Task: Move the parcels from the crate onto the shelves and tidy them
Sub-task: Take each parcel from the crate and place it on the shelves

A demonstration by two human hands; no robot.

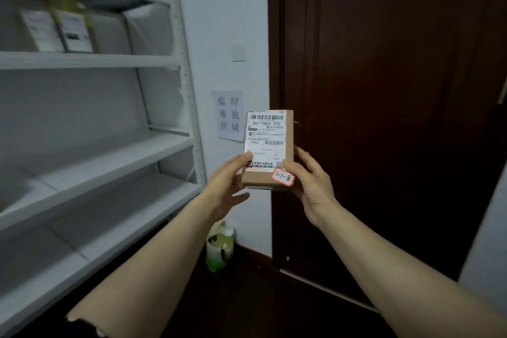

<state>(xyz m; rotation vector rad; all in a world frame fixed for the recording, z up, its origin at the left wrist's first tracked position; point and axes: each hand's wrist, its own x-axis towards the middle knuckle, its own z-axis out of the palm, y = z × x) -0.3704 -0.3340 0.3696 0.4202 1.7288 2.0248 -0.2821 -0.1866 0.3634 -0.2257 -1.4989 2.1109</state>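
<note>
I grip the parcel (268,149) upright in left hand (228,186) and right hand (310,184), right of the shelves (96,60).

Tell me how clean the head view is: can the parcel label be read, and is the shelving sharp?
Head view, centre: the parcel, held by the left hand and right hand, is sharp, its label and handwritten sticker legible. Head view, left: the shelves and the boxes standing on them are smeared by blur. Head view, right: the door is dim, no glare.
</note>
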